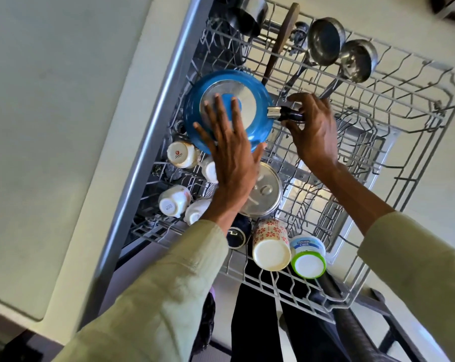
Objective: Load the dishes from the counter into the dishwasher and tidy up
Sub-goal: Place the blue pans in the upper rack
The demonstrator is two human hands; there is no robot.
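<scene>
left hand [230, 155] lay flat, fingers spread, on upturned blue frying pan [216, 100] | pan sat in grey wire dishwasher rack [417, 142], left side | right hand [314, 126] gripped pan's black handle [290, 114], right of pan

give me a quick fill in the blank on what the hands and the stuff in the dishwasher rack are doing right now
1. The left hand presses flat on the upturned base of the ____ pan.
2. The right hand grips the pan's ____.
3. The floral cup lies beside a ____ tub with a green rim.
4. Two steel ____ lie at the far end of the rack.

Missing words: blue; handle; curd; ladles
</scene>
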